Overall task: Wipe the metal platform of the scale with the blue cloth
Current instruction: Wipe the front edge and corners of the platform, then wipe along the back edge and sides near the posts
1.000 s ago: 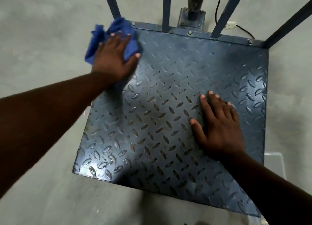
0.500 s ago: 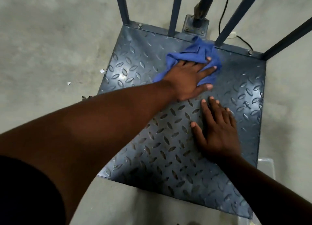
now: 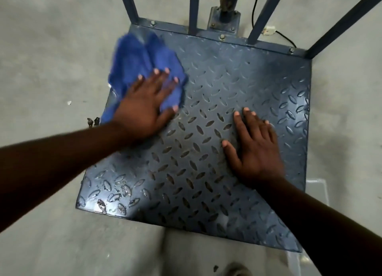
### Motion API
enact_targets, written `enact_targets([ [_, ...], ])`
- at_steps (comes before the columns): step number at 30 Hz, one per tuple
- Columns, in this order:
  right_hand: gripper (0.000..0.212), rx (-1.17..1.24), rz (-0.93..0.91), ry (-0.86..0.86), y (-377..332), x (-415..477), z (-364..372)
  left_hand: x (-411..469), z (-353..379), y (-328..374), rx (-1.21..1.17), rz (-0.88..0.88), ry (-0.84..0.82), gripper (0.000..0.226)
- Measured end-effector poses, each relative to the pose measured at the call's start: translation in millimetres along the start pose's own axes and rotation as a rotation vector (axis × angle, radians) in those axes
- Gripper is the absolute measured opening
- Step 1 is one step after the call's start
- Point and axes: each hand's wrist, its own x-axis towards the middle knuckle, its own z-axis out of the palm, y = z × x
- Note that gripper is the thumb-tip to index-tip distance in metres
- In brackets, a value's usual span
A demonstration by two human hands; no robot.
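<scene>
The scale's metal platform [image 3: 206,188] is a dark blue plate with a raised diamond tread, lying flat on the floor. A crumpled blue cloth [image 3: 136,62] lies on its far left part and hangs a little over the left edge. My left hand [image 3: 146,108] presses flat on the cloth with fingers spread. My right hand [image 3: 254,149] rests flat on the bare plate at the middle right, fingers apart, holding nothing. Both forearms reach in from the bottom corners.
Blue metal rails [image 3: 193,8] and a bolted post base [image 3: 225,19] rise along the platform's far edge. A black cable [image 3: 284,38] runs behind it. A clear plastic container [image 3: 319,188] sits under the right side. Grey concrete floor [image 3: 51,48] surrounds the scale.
My left hand has swept the cloth from the far middle of the platform back to the far left side. My right hand has stayed flat in the same place.
</scene>
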Motion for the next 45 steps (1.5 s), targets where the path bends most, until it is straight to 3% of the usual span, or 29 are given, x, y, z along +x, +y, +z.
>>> enact_targets([
  [4, 0.078, -0.004, 0.003, 0.01, 0.1, 0.1, -1.1, -110.7, 21.6, 44.8, 0.08, 0.372, -0.129, 0.074],
  [7, 0.078, 0.005, 0.003, 0.022, 0.3, 0.6, 0.2, -104.1, 20.0, 21.7, 0.096, 0.512, -0.185, 0.08],
  [9, 0.077, 0.013, -0.004, 0.011, 0.4, 1.3, 1.1, -62.5, 11.8, 6.2, 0.063, 0.318, -0.112, 0.078],
  [12, 0.077, -0.005, -0.002, 0.012, 0.9, 0.0, -0.4, 4.1, 0.8, -2.6, 0.017, -0.197, 0.084, 0.074],
  [14, 0.077, -0.007, -0.005, 0.018, 0.5, 0.3, 0.4, 25.8, 2.2, 16.1, 0.035, -0.241, 0.069, 0.074],
  [16, 0.077, -0.007, 0.001, 0.028, 1.0, 0.9, 1.3, 15.0, 11.7, 50.1, 0.034, -0.068, 0.003, 0.075],
  [19, 0.078, -0.003, -0.005, 0.057, 2.0, 0.0, 2.3, -61.3, 31.1, 86.0, 0.078, 0.325, -0.122, 0.078],
  [22, 0.078, 0.007, -0.01, 0.077, 2.2, -0.4, 3.2, -127.5, 35.4, 66.2, 0.128, 0.702, -0.23, 0.078],
  [24, 0.077, 0.016, -0.011, 0.075, 1.6, -0.1, 2.4, -118.7, 28.2, 32.1, 0.188, 0.807, -0.245, 0.082],
  [26, 0.077, 0.015, -0.015, 0.061, 1.3, -0.1, 1.8, -81.8, 18.0, 2.7, 0.162, 0.608, -0.186, 0.081],
  [29, 0.076, 0.023, -0.015, 0.059, 1.4, -1.2, 1.6, -16.3, -2.9, -29.2, 0.012, 0.008, 0.003, 0.074],
  [31, 0.076, 0.024, -0.011, 0.063, 1.1, -1.4, 2.0, 6.3, -2.9, -35.0, 0.014, -0.192, 0.062, 0.075],
  [34, 0.077, 0.029, -0.012, 0.053, 1.6, -1.2, 2.6, -15.8, 7.7, -17.6, 0.025, -0.136, 0.041, 0.076],
  [38, 0.078, 0.03, -0.009, 0.054, 1.9, -1.6, 1.3, -135.3, 16.1, 0.7, 0.102, 0.129, -0.114, 0.08],
  [41, 0.078, 0.036, -0.012, 0.06, 0.2, -1.0, 1.4, -209.1, 16.6, 4.5, 0.148, 0.221, -0.19, 0.09],
  [45, 0.078, 0.017, -0.007, 0.078, 0.8, -0.3, 2.1, -184.9, 21.3, 11.6, 0.123, 0.256, -0.191, 0.09],
])
